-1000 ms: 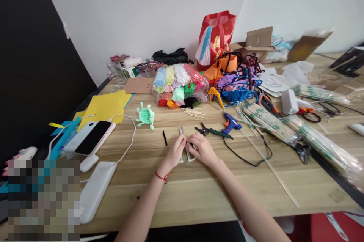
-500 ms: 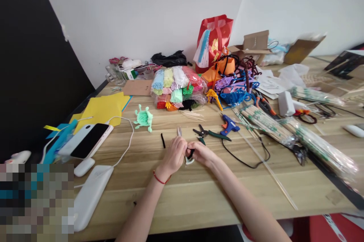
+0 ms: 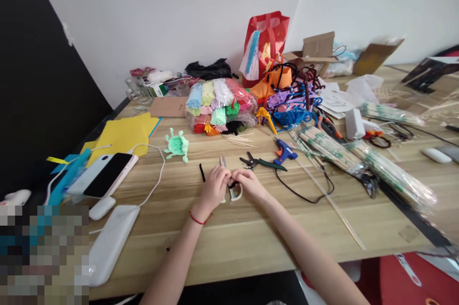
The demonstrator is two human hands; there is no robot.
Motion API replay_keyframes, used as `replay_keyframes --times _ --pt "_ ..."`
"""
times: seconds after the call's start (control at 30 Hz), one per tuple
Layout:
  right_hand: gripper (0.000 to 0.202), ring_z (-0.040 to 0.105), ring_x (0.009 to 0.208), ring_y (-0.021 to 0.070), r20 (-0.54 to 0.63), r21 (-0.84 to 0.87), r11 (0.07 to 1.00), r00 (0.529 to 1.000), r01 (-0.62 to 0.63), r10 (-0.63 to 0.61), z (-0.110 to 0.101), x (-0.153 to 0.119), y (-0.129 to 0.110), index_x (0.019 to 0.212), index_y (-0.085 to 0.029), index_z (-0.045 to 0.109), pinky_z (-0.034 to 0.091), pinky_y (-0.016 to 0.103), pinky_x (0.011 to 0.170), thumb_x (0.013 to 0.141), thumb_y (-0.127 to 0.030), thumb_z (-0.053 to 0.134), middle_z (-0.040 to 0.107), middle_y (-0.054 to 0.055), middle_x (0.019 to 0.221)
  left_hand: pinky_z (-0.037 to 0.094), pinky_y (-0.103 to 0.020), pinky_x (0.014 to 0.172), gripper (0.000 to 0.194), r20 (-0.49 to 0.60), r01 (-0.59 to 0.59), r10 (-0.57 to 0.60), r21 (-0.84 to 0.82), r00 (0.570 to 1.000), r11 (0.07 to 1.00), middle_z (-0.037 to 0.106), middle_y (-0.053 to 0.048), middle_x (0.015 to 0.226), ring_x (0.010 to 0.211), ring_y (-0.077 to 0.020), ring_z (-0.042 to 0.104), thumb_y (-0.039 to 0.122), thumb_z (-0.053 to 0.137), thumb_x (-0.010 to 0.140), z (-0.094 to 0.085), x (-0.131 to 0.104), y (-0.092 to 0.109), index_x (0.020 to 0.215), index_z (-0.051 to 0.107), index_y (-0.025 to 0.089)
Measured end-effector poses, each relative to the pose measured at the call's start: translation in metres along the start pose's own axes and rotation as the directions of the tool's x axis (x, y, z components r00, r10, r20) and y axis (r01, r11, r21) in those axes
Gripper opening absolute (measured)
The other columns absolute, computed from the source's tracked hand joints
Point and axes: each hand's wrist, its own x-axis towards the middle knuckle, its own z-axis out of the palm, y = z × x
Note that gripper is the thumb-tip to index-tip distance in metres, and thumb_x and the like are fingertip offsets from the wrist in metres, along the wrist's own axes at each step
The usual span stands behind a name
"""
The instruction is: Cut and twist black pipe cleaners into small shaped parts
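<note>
My left hand [image 3: 215, 184] and my right hand [image 3: 248, 182] meet over the middle of the table, fingertips pinched together. A small black piece [image 3: 234, 184] shows at the right fingers; most of it is hidden, and its kind is unclear. Under the hands lie scissors with pale handles [image 3: 236, 196], their blades [image 3: 223, 161] pointing away. Left of them is a short black strip [image 3: 202, 172], like a cut pipe cleaner. Dark green-handled pliers or cutters [image 3: 265, 163] rest just beyond my right hand. A mint-green fuzzy piece with knobbed arms [image 3: 177, 145] sits farther left.
A blue glue gun [image 3: 286, 151] with a black cord lies right of the cutters. Bagged bundles of sticks [image 3: 330, 154] are at the right. Colourful pipe cleaner packs [image 3: 218, 104] and a red bag [image 3: 267, 47] stand behind. A phone [image 3: 108, 175] and white power bank [image 3: 114, 245] lie left.
My hands have shifted slightly apart from the scissors, showing more of the pale handle. Less of the black piece shows below the right fingers. The whole view has shifted a little.
</note>
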Motion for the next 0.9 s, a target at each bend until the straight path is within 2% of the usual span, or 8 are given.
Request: replay_keyframes --times 0.07,0.13,0.23,0.33,0.43,0.57,0.73,0.9 --pt "0.018 0.050 0.069 0.0171 -0.003 -0.378 0.898 0.969 0.227 -0.247 -0.005 -0.003 -0.005 0.069 -0.018 0.057 0.040 0.030 0.069 0.081 -0.030 0.050 0.056 0.003 0.069 0.038 -0.027 0.069 0.027 0.052 0.135 -0.128 -0.172 0.990 0.976 0.048 -0.001 0.071 0.071 -0.0155 0.046 0.034 0.033 0.092 0.001 0.002 0.000 0.073 0.043 0.020" --pt "0.020 0.048 0.074 0.0185 0.124 -0.645 0.657 0.902 0.390 -0.414 -0.009 -0.006 -0.010 0.071 -0.019 0.056 0.039 0.032 0.074 0.086 -0.028 0.046 0.055 0.005 0.073 0.037 -0.024 0.063 0.029 0.127 0.253 -0.223 -0.315 0.966 0.915 0.044 0.002 0.067 0.065 -0.0131 0.043 0.040 0.034 0.091 0.003 0.003 -0.001 0.071 0.041 0.019" --pt "0.027 0.044 0.074 0.0197 0.310 -0.805 0.349 0.842 0.479 -0.441 -0.014 -0.006 -0.012 0.072 -0.019 0.056 0.038 0.034 0.073 0.092 -0.028 0.040 0.055 0.007 0.074 0.035 -0.022 0.058 0.031 0.218 0.379 -0.312 -0.439 0.925 0.815 0.039 0.003 0.064 0.060 -0.0113 0.038 0.044 0.036 0.090 0.006 0.001 -0.003 0.071 0.039 0.019" --pt "0.028 0.043 0.074 0.0203 0.362 -0.837 0.243 0.830 0.490 -0.425 -0.016 -0.005 -0.011 0.076 -0.018 0.057 0.038 0.034 0.072 0.093 -0.028 0.037 0.055 0.008 0.076 0.034 -0.022 0.057 0.030 0.253 0.421 -0.338 -0.489 0.907 0.764 0.037 0.004 0.065 0.059 -0.0107 0.036 0.044 0.037 0.089 0.007 0.000 -0.004 0.073 0.040 0.019" --pt "0.024 0.045 0.075 0.0201 0.323 -0.819 0.322 0.845 0.475 -0.427 -0.014 -0.005 -0.010 0.076 -0.018 0.057 0.039 0.033 0.073 0.092 -0.027 0.040 0.055 0.007 0.076 0.036 -0.022 0.062 0.029 0.202 0.363 -0.302 -0.482 0.932 0.798 0.037 0.003 0.067 0.063 -0.0111 0.037 0.042 0.037 0.090 0.005 0.001 -0.002 0.073 0.040 0.019" --pt "0.017 0.049 0.073 0.0184 0.123 -0.680 0.624 0.899 0.385 -0.420 -0.010 -0.006 -0.008 0.075 -0.019 0.058 0.040 0.031 0.071 0.087 -0.024 0.047 0.056 0.005 0.074 0.037 -0.022 0.069 0.025 0.157 0.268 -0.221 -0.443 0.963 0.855 0.041 0.002 0.073 0.070 -0.0117 0.040 0.037 0.036 0.092 0.002 0.002 0.002 0.075 0.042 0.019" --pt "0.020 0.052 0.064 0.0145 -0.029 -0.223 0.961 0.984 0.164 -0.174 -0.005 -0.001 0.004 0.066 -0.017 0.061 0.040 0.026 0.063 0.080 -0.028 0.052 0.060 0.002 0.066 0.037 -0.022 0.072 0.024 0.139 0.202 -0.159 -0.392 0.977 0.898 0.042 0.001 0.075 0.073 -0.0120 0.042 0.033 0.033 0.093 -0.001 0.002 0.004 0.076 0.042 0.019" --pt "0.019 0.048 0.052 0.0102 -0.011 0.217 0.968 0.991 -0.125 0.131 -0.004 0.004 0.014 0.059 -0.014 0.063 0.035 0.022 0.051 0.071 -0.027 0.055 0.060 0.001 0.056 0.037 -0.023 0.075 0.024 0.172 0.171 -0.118 -0.340 0.978 0.925 0.044 0.000 0.076 0.074 -0.0128 0.044 0.031 0.031 0.094 -0.005 0.002 0.007 0.077 0.043 0.019"
